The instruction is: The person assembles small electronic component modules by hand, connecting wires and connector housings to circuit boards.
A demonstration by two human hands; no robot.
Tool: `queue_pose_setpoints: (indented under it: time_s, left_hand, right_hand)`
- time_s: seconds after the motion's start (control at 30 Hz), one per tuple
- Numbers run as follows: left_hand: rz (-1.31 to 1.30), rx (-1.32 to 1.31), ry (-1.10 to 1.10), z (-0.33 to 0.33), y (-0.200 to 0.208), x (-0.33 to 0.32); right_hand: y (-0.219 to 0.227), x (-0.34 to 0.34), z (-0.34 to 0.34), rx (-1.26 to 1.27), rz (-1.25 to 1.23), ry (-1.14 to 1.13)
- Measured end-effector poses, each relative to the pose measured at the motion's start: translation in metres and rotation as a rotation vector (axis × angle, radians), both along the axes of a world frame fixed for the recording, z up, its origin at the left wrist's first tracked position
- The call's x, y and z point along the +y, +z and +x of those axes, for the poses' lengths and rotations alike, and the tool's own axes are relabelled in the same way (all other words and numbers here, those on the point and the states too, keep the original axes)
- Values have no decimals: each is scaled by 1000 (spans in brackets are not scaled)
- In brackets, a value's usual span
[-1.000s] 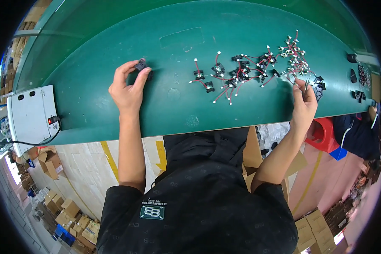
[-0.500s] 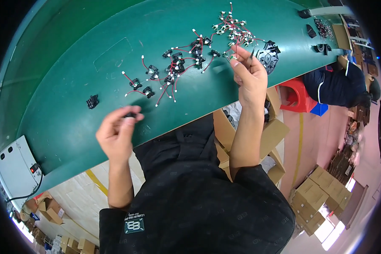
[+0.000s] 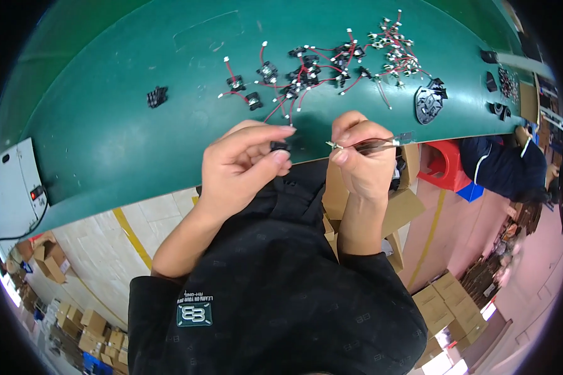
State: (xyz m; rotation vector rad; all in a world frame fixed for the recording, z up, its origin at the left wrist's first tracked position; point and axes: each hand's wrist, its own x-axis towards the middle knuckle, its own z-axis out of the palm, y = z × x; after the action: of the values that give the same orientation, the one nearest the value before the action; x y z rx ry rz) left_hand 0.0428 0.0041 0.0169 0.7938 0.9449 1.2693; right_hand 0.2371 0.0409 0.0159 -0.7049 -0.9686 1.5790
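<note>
My left hand (image 3: 241,164) pinches a small black plastic part (image 3: 280,147) between thumb and fingers, just over the table's near edge. Facing it, with a gap between, my right hand (image 3: 364,159) is closed on a small pale circuit board (image 3: 334,145) at the fingertips. A dark slim tool, seemingly tweezers (image 3: 375,145), also lies in that hand, partly hidden by the fingers. Farther back on the green table (image 3: 106,144) sit several black housings with boards and red leads (image 3: 306,72). To their right lies a pile of loose boards with red wires (image 3: 399,53).
A cluster of black parts (image 3: 157,97) lies at the left, and a black moulded piece (image 3: 430,101) at the right. A white box (image 3: 15,184) stands at the left edge. Open cartons (image 3: 401,209) and a red stool (image 3: 444,164) are below the table. Another person (image 3: 503,165) is at the right.
Both hands have come closer together near the table edge. My left hand moved right with the black part; my right hand drew back toward me from the pile with the board. The camera view shifted.
</note>
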Motion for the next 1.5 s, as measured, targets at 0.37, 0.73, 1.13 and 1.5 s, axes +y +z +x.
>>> queue_pose_setpoints:
  time_s: [0.37, 0.73, 1.13, 1.5]
  left_hand:
    - [459, 611, -29, -10, -1, 2]
    - [418, 618, -105, -12, 1, 1]
    - [548, 639, 11, -9, -7, 4]
    - [737, 739, 157, -2, -12, 5]
  right_hand:
    - [12, -12, -19, -440, 218, -10]
    - [17, -9, -17, -586, 187, 53]
    - [2, -14, -23, -351, 115, 40]
    - [-6, -25, -37, -205, 45, -57]
